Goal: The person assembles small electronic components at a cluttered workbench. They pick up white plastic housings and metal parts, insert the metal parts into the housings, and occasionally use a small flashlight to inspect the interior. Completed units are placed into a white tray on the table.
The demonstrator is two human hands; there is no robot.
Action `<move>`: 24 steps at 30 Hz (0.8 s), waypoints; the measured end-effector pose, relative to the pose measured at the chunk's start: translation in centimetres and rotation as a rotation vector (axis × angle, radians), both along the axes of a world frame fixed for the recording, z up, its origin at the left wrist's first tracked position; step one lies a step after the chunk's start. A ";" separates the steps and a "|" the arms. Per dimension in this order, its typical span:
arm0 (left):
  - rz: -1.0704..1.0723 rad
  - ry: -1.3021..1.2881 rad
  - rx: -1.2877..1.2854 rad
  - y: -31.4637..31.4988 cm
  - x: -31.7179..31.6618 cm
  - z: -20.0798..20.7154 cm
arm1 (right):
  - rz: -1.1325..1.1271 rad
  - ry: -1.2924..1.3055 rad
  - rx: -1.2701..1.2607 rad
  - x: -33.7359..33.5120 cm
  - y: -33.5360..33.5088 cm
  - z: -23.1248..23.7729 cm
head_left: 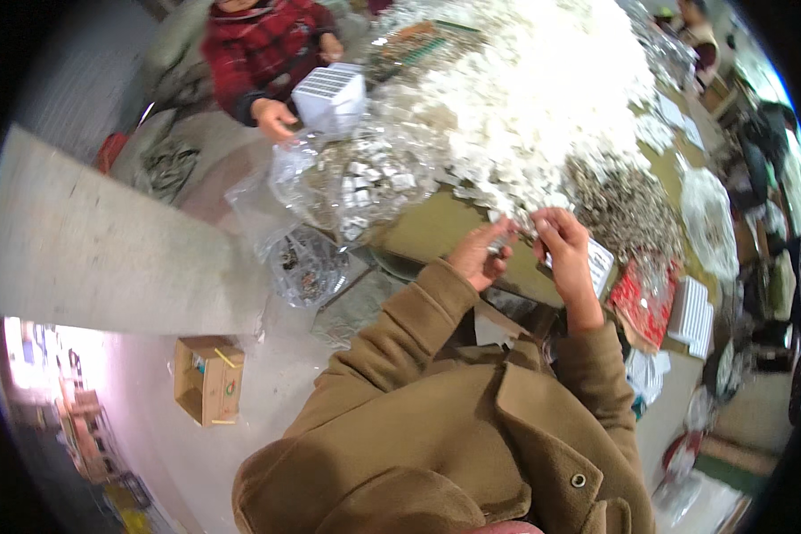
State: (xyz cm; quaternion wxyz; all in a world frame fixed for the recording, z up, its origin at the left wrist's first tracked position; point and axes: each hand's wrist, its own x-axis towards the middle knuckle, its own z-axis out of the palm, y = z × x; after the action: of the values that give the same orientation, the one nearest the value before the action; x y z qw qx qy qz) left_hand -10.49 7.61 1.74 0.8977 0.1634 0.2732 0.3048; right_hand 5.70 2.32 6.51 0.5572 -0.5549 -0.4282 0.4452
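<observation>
My left hand (481,255) is over the near edge of the table, its fingers curled round a small pale piece too small to name. Close beside it, my right hand (564,245) is closed, thumb and finger pinched; whatever is between them is hidden. Just beyond both hands spreads a large heap of small white plastic parts (543,98). To its right lies a pile of small grey-brown metal-looking parts (627,209). Partly behind my right wrist is a white slotted tray (600,265).
A co-worker in a red checked jacket (258,58) is at the far left by a white slotted box (329,100). Clear bags (307,267) hang at the table's left. A red bag (643,303) and white trays (691,316) lie right. A cardboard box (209,381) stands on the floor.
</observation>
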 end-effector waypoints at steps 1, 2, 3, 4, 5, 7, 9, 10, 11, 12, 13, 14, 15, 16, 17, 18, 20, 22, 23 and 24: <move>0.001 0.031 0.024 -0.1 -0.2 0.2 | 0.018 -0.020 0.022 -0.3 -0.3 0.1; -0.016 0.015 0.041 -0.1 -0.5 0.3 | 0.061 -0.006 0.000 -0.4 -0.7 0.2; -0.039 -0.002 0.057 -0.2 -0.7 0.4 | 0.085 -0.006 -0.060 -0.4 -1.0 0.3; -0.065 -0.021 0.071 -0.2 -0.8 0.5 | 0.141 -0.010 -0.037 -0.3 -1.2 0.4; -0.076 0.015 0.082 -0.2 -0.8 0.5 | 0.187 -0.017 -0.051 -0.1 -1.6 0.4; -0.106 0.065 0.095 -0.5 -0.9 0.5 | 0.261 -0.036 -0.084 0.3 -2.3 0.6; -0.118 0.053 0.105 -1.1 -1.0 0.4 | 0.330 -0.070 -0.101 1.0 -2.8 0.8; -0.110 0.063 0.124 -1.3 -1.0 0.5 | 0.372 -0.101 -0.156 1.4 -3.0 1.0; -0.106 0.072 0.142 -1.5 -0.9 0.6 | 0.366 -0.125 -0.150 1.6 -3.2 1.1; -0.105 0.053 0.139 -1.9 -0.8 0.8 | 0.357 -0.152 -0.152 1.8 -3.4 1.1; -0.105 0.035 0.138 -2.2 -0.7 1.0 | 0.329 -0.192 -0.180 2.0 -3.6 1.1; -0.107 0.026 0.135 -2.5 -0.5 1.2 | 0.181 -0.149 -0.150 1.7 -3.7 0.9; -0.115 0.049 0.135 -2.7 -0.4 1.5 | 0.172 -0.060 -0.061 1.7 -3.9 0.8; -0.124 0.078 0.133 -3.0 -0.2 1.8 | 0.142 0.017 -0.014 1.6 -4.0 0.6; -0.133 0.108 0.131 -3.2 -0.1 2.1 | 0.141 0.117 0.064 1.6 -4.3 0.5; -0.150 0.099 0.150 -3.5 0.0 2.3 | 0.118 0.065 0.056 1.5 -4.5 0.2; -0.216 0.109 0.182 -3.9 0.0 2.6 | 0.130 0.016 0.037 1.7 -4.9 0.2; -0.232 0.110 0.172 -4.3 0.1 2.7 | 0.100 0.038 0.029 2.1 -5.5 0.2; -0.247 0.093 0.169 -4.4 0.1 2.8 | 0.119 0.066 0.004 2.2 -5.7 0.1; -0.262 0.076 0.165 -4.4 0.1 2.8 | 0.141 0.098 -0.010 2.3 -6.0 0.1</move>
State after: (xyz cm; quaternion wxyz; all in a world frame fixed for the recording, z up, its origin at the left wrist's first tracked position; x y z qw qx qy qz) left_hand -10.36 3.22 4.50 0.9023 0.2824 0.2572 0.1999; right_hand 7.95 -3.65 6.62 0.5418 -0.5037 -0.4363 0.5123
